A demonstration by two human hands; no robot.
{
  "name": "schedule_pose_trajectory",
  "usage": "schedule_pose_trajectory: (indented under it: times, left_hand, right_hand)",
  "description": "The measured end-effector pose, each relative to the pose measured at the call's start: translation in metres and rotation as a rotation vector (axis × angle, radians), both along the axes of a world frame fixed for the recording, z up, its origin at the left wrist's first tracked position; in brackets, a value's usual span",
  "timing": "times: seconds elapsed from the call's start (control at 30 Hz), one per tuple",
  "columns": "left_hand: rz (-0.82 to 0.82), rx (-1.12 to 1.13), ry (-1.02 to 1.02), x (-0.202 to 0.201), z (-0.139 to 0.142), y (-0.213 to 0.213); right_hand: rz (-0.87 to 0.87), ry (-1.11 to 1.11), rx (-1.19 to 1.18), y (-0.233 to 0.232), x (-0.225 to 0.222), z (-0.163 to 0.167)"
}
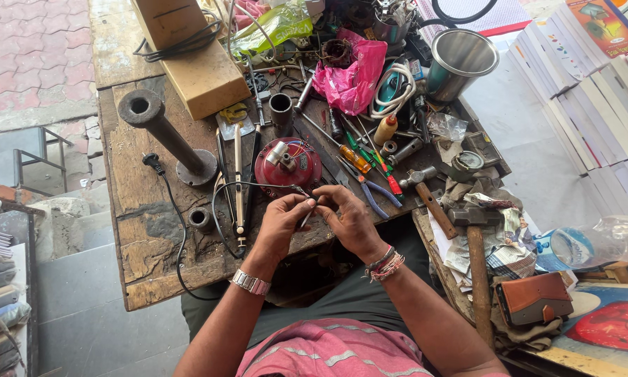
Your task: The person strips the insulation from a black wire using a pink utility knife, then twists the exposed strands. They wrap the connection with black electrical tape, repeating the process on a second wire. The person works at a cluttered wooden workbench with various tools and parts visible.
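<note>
Nearest the lens, a pink striped shirt [328, 352], then two forearms reaching over the worn, cracked wooden counter [146, 230]. On it, just beyond the fingers, a round red motor housing with coloured wires [287, 166]. Left hand [280, 222] and right hand [352, 220] nearly touching, each grip pinched together on a thin black wire [258, 186] looping back toward the housing; a slim metal tool possibly between them, too small to tell. Likely trouble: fine strand snapped by too hard a tug, or the housing dragged off the near edge. Blue-handled pliers [373, 195] close by the right wrist, easily knocked.
</note>
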State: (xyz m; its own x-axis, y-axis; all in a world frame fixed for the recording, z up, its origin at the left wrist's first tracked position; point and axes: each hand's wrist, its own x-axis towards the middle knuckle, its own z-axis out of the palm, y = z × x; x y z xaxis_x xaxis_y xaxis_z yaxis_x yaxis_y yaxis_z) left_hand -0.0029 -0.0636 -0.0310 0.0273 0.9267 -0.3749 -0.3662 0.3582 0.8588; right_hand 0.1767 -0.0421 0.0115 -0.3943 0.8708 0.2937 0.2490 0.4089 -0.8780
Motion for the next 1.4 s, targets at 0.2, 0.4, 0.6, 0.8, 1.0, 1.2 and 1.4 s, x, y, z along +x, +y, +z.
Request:
schedule_pose_trajectory:
  times: [0.2, 0.4, 0.6, 0.8, 1.0, 1.2, 1.4]
  left_hand:
    - [0.026, 0.103, -0.023, 0.002, -0.003, 0.000]
    - [0.002, 0.221, 0.146, 0.006, -0.002, -0.002]
    - [-0.014, 0.142, 0.168, 0.009, -0.002, -0.005]
    - [-0.020, 0.141, 0.155, 0.008, -0.002, -0.008]
    - [0.074, 0.248, 0.321, 0.007, 0.010, -0.007]
    - [0.141, 0.129, 0.336, 0.012, -0.002, -0.008]
    - [0.096, 0.155, -0.375, 0.007, 0.001, -0.005]
  right_hand:
    - [-0.026, -0.057, 0.069, 0.000, -0.002, 0.013]
    - [-0.052, -0.130, 0.035, 0.003, 0.000, 0.013]
    - [-0.044, -0.156, -0.162, 0.012, 0.002, -0.007]
    - [0.106, 0.176, -0.634, 0.017, 0.008, -0.024]
    - [0.093, 0.201, -0.558, 0.017, 0.007, -0.027]
    - [0.060, 0.288, -0.496, 0.012, 0.007, -0.031]
    - [0.000, 0.050, -0.316, 0.003, 0.002, -0.019]
